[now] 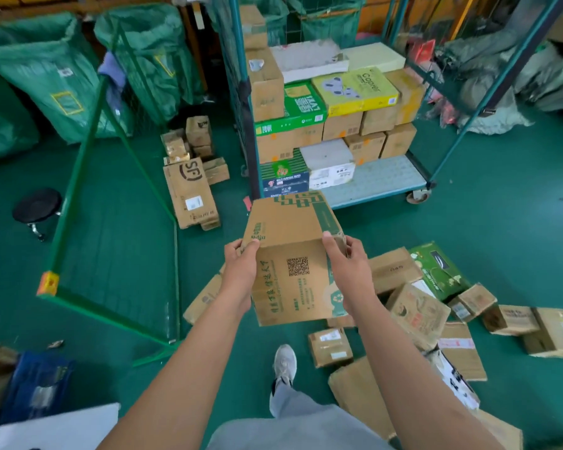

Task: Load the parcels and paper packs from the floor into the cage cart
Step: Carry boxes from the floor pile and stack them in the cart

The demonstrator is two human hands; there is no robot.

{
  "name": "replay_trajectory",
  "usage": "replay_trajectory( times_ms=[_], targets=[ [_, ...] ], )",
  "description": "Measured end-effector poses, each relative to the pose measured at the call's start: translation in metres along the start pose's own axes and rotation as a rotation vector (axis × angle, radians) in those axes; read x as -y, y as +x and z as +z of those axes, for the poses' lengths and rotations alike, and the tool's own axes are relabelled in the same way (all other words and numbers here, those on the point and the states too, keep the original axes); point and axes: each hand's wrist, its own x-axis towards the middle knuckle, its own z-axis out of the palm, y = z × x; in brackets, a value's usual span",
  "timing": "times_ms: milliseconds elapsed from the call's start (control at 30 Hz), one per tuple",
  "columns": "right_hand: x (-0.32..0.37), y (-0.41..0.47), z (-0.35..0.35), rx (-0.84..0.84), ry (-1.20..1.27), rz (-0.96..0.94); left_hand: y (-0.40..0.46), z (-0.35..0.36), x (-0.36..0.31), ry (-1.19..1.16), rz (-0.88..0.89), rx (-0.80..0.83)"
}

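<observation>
Cardboard box point(290, 254), green-printed, hangs in mid-air near the cage cart point(371, 183), gripped at its upper corners: left hand point(241, 264) on the left edge, right hand point(345, 264) on the right. It looks stiff and probably light, best held at opposite side edges. More parcels point(416, 313) lie on the floor point(501, 222) to the right. Its underside and contents are hidden; the cart's top is cut off.

A green floor point(468, 222) filled the frame. Green sacks point(43, 73) stood upper left, a black round stool point(37, 206) at left, grey sacks point(517, 69) upper right.
</observation>
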Motion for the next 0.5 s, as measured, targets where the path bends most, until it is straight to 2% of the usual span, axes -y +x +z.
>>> replay_trajectory(
  times_ms=[167, 333, 500],
  targets=[
    [0.053, 0.068, 0.012, -0.038, -0.129, -0.076, 0.058, 0.029, -0.059, -0.056, -0.054, 0.039],
    [0.079, 0.111, 0.014, -0.067, -0.26, -0.115, 0.107, 0.06, -0.089, -0.069, -0.067, 0.071],
    [0.106, 0.179, 0.016, -0.102, -0.234, -0.091, 0.165, 0.102, -0.13, -0.029, -0.062, 0.114]
  ],
)
